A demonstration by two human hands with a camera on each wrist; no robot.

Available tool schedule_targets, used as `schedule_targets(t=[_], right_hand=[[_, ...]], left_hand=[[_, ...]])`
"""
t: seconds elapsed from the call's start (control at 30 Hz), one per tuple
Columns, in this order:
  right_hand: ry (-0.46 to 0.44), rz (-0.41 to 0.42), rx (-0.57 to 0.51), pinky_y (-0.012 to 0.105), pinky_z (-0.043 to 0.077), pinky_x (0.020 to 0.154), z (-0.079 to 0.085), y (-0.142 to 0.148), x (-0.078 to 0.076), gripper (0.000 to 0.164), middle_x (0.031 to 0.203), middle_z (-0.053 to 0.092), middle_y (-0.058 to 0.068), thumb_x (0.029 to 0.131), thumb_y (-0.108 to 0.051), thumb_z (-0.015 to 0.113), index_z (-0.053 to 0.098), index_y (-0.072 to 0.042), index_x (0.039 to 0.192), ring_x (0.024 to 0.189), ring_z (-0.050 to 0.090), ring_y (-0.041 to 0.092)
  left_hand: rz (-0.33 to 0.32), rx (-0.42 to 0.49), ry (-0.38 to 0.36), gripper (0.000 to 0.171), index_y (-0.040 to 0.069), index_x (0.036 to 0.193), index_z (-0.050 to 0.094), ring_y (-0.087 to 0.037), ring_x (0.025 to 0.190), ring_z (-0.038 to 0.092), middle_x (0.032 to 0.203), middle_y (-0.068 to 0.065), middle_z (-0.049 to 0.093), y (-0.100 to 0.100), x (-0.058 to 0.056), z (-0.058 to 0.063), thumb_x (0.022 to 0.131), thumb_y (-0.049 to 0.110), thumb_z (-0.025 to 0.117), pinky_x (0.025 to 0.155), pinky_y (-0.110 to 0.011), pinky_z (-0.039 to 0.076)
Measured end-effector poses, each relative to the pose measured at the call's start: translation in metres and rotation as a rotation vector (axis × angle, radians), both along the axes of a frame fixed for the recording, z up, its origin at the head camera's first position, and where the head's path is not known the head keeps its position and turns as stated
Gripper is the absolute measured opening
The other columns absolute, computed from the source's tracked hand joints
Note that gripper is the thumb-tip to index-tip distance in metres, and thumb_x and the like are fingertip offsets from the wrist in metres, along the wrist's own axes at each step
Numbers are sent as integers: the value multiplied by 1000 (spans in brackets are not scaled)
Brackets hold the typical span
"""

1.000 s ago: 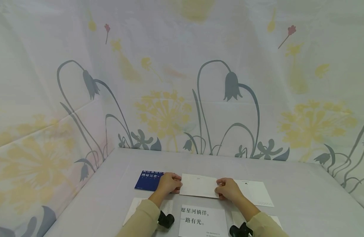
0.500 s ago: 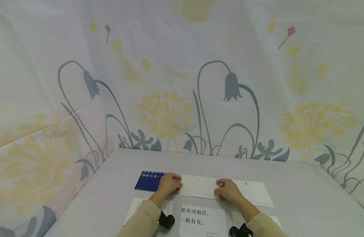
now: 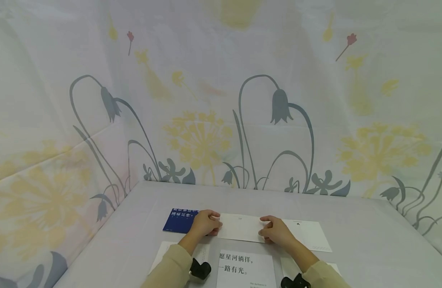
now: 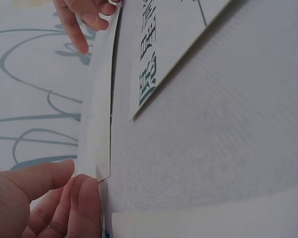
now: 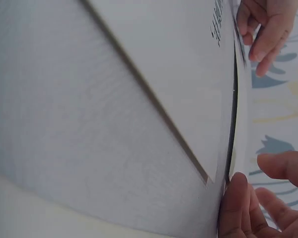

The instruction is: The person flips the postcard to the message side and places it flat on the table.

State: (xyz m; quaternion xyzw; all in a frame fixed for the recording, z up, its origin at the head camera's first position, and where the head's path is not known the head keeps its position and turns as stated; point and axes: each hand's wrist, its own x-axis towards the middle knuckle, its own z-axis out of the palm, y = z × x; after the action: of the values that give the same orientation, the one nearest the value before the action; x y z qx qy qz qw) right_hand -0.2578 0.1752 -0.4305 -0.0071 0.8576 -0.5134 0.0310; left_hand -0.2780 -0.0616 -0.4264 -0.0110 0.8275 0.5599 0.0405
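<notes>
In the head view a white card (image 3: 239,227) with a small mark at its top lies in the back row, in the middle. My left hand (image 3: 205,224) is at its left edge, fingertips right at the corner in the left wrist view, with a gap between the outstretched upper digit (image 4: 49,177) and the fingers below. My right hand (image 3: 275,230) is at the card's right edge, upper digit and lower fingers (image 5: 234,203) spread apart. A dark blue card (image 3: 178,221) with white characters lies partly behind my left hand. Another white card (image 3: 309,235) lies to the right.
In the front row lies a white card with large dark characters (image 3: 245,269), flanked by two pale cards (image 3: 161,254) partly hidden under my forearms. Black wrist cameras (image 3: 200,269) sit at both cuffs. A floral cloth wall (image 3: 221,120) rises behind the pale tabletop (image 3: 368,240).
The middle white card has lowered slightly. My right hand's fingers have spread and shifted a little left over its right edge. My left hand stays almost in place.
</notes>
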Motion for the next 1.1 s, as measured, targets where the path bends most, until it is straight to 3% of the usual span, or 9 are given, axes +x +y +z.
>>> schedule_targets(t=[0.23,0.73,1.1], right_hand=[[18,16,-34,29,49,54,2,-1,4,47,77,52,7,77,1,68,53,6,121,57,54,17],[34,62,-62,29,52,57,9,1,18,46,82,52,7,77,2,68,53,7,120,66,55,18],[47,77,-52,28,52,57,7,-4,29,46,84,52,7,75,1,70,55,4,118,68,53,18]], left_hand=[[-10,-8,15,29,-4,107,62,-12,57,59,75,-5,60,-2,5,4,79,-1,70,52,-26,52],[-112,19,82,29,-3,107,62,-14,62,60,77,-5,58,-7,17,3,80,3,70,58,-28,54],[-138,21,86,31,0,106,63,-15,66,59,81,-5,57,-7,30,4,78,6,73,60,-29,54]])
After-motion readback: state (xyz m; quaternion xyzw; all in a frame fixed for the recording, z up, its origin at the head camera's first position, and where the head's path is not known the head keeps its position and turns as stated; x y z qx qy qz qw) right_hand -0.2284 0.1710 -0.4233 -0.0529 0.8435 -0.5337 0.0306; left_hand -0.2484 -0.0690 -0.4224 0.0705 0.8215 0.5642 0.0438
